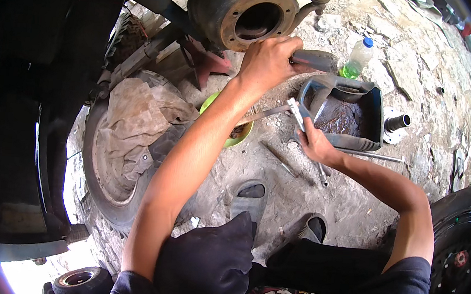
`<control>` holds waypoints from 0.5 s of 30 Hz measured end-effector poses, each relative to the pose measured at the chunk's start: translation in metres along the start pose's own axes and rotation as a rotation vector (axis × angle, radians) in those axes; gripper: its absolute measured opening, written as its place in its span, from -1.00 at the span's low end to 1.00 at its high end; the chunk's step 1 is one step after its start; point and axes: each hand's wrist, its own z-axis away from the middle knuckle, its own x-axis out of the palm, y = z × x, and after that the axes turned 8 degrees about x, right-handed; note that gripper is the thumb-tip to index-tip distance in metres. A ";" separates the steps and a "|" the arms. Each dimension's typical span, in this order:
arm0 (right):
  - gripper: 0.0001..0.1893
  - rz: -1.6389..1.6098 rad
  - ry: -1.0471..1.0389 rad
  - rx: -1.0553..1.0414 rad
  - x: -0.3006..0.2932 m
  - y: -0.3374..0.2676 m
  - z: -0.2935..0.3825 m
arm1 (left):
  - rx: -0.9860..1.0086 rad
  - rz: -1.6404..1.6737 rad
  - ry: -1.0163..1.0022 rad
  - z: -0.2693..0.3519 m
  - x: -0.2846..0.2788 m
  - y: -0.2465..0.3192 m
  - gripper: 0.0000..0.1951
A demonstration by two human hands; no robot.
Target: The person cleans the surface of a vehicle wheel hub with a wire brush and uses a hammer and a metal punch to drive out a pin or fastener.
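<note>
Just below the bolt-hole flange of a rusty wheel hub (225, 29), my left hand (270, 57) is closed around a dark, thick piece with a blunt end (316, 61); I cannot tell what it is. My right hand (316, 142) grips a short silver metal tool (296, 113) beside a cut-open plastic container (379, 117) of dark, wet grease or oil. A flat metal strip (265, 115) slants from near that tool towards a lime-green bowl (242, 137) with brown matter inside. My left forearm partly hides the bowl.
A red jack stand (213, 63) stands under the axle. On the left, a cloth (137, 121) drapes over a tyre (91, 168). A bottle of green liquid (358, 59), a flanged metal spindle (397, 122), rods (278, 158) and another wheel (459, 233) are on the ground.
</note>
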 end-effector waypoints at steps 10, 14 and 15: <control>-0.70 -0.216 0.195 0.124 -0.034 -0.007 0.019 | 0.075 -0.087 0.002 -0.002 0.009 -0.007 -0.78; -0.73 -0.751 0.284 0.017 -0.036 -0.027 0.024 | 0.000 -0.098 -0.017 -0.007 0.009 -0.007 -0.77; -0.73 -0.877 0.298 0.000 -0.042 -0.038 0.029 | -0.012 -0.090 -0.003 -0.009 0.010 -0.006 -0.76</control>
